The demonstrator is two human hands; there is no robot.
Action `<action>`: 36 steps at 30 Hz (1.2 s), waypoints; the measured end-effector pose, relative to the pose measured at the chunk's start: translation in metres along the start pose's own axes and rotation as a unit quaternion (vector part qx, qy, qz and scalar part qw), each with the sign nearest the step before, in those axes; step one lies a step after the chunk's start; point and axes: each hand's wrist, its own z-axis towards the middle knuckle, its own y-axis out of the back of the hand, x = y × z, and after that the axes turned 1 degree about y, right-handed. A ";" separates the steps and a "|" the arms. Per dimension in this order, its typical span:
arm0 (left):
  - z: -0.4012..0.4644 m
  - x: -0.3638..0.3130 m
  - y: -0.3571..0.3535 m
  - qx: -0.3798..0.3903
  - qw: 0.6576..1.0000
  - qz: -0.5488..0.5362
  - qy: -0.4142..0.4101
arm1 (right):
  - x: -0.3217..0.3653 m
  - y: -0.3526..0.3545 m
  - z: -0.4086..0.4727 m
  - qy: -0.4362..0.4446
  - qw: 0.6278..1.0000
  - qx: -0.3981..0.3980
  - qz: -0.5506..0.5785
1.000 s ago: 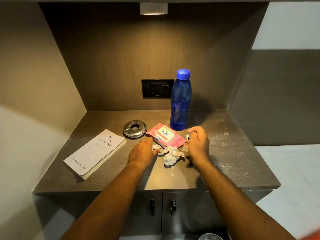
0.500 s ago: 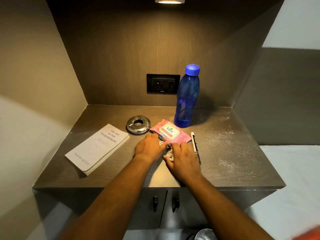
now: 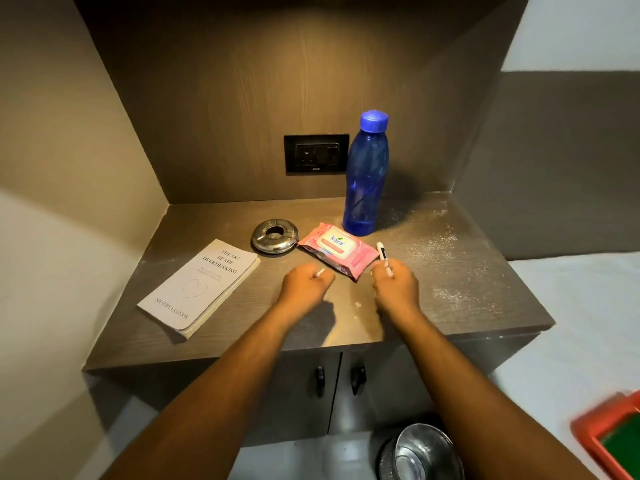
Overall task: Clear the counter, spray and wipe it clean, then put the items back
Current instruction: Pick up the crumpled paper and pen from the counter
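Two fists over the counter [image 3: 450, 306]: left hand [image 3: 304, 284] and right hand [image 3: 394, 285] clutch tissue scraps.

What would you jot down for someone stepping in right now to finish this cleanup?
Left hand: closed on crumpled white tissue.
Right hand: closed, holding the white pen, likely tissue too.
On the brown wooden counter: grey paperback book, round steel ashtray, pink wipes pack, blue plastic bottle, white dust at right.
Done: tissue scraps gathered.
Left: remove the rest, spray, wipe, put back.

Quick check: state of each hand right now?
Left hand: closed on a crumpled tissue.
Right hand: closed around a white pen; possibly tissue too, cannot tell.
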 end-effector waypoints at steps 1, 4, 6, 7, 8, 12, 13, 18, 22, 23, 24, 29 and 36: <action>-0.009 -0.009 -0.009 0.022 0.999 -0.039 0.007 | 0.002 0.009 -0.006 -0.052 0.996 -0.012 0.070; -0.040 -0.027 -0.049 0.121 0.981 -0.142 0.055 | -0.004 0.042 -0.029 -0.114 0.970 -0.032 0.210; -0.063 -0.030 -0.085 0.201 0.960 -0.182 0.073 | -0.020 0.070 -0.046 -0.122 0.954 -0.071 0.263; -0.075 -0.029 -0.104 0.238 0.949 -0.192 0.082 | -0.034 0.086 -0.055 -0.131 0.947 -0.092 0.277; -0.085 -0.026 -0.120 0.265 0.939 -0.198 0.096 | -0.047 0.099 -0.062 -0.146 0.940 -0.105 0.290; -0.111 0.007 -0.191 0.325 0.917 -0.145 0.183 | -0.136 0.149 -0.085 -0.255 0.907 -0.124 0.313; -0.112 0.019 -0.205 0.328 0.914 -0.130 0.201 | -0.158 0.154 -0.087 -0.283 0.900 -0.124 0.309; -0.104 0.088 -0.306 0.274 0.914 -0.074 0.291 | -0.308 0.164 -0.085 -0.392 0.885 -0.089 0.233; -0.093 0.174 -0.407 0.258 0.893 -0.090 0.356 | -0.437 0.157 -0.074 -0.420 0.882 -0.082 0.199; -0.090 0.196 -0.426 0.257 0.883 -0.107 0.378 | -0.463 0.153 -0.070 -0.424 0.881 -0.085 0.189; -0.087 0.222 -0.446 0.258 0.872 -0.118 0.399 | -0.493 0.145 -0.068 -0.433 0.881 -0.081 0.172; -0.077 0.320 -0.505 0.281 0.827 -0.105 0.476 | -0.597 0.116 -0.064 -0.445 0.892 -0.003 0.074; -0.061 0.372 -0.501 0.319 0.816 -0.126 0.466 | -0.628 0.108 -0.065 -0.444 0.873 0.081 0.185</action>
